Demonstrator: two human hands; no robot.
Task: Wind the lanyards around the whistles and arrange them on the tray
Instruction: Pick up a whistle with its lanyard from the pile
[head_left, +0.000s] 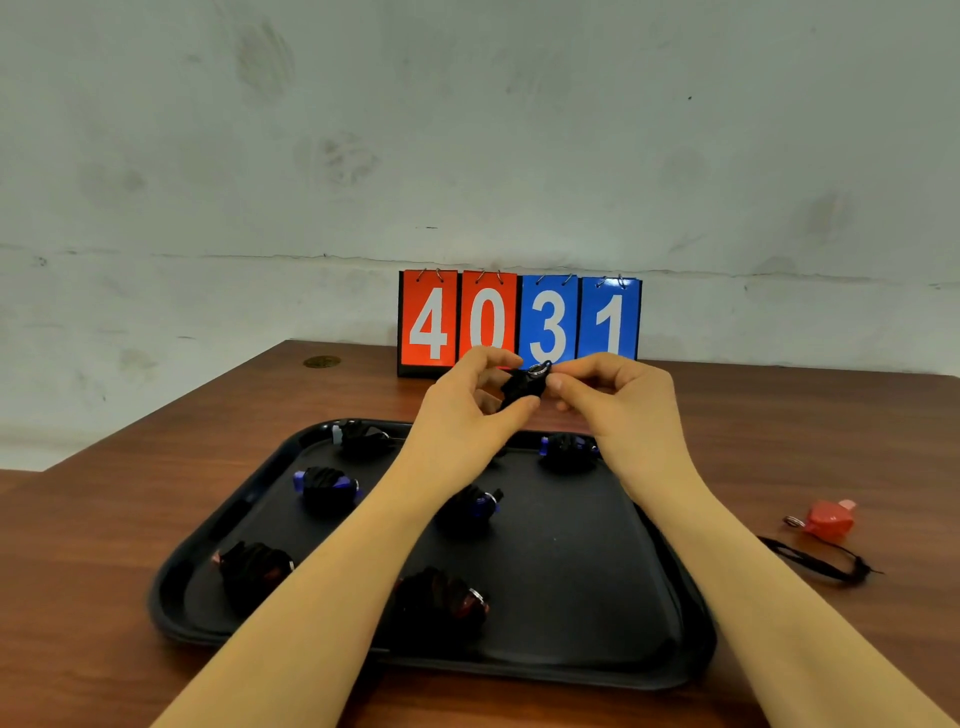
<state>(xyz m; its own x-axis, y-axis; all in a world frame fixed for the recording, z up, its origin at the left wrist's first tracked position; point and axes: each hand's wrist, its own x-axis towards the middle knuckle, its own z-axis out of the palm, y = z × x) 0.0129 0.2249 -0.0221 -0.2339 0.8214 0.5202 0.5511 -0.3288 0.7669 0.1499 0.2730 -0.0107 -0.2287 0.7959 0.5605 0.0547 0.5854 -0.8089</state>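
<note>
scoreboard (519, 322): 4031 | hands (540, 395): pinching wrapped whistle (522, 387) | above tray (597, 670)

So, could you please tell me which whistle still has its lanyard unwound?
The red whistle on the table right of the tray: its black lanyard lies loose beside it, while those on the tray are wrapped.

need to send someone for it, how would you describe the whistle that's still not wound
Start at the black tray on the wooden table; look just off its right edge. The red whistle lies there on bare wood, its black cord loose beside it, unlike the wrapped ones on the tray.
</note>
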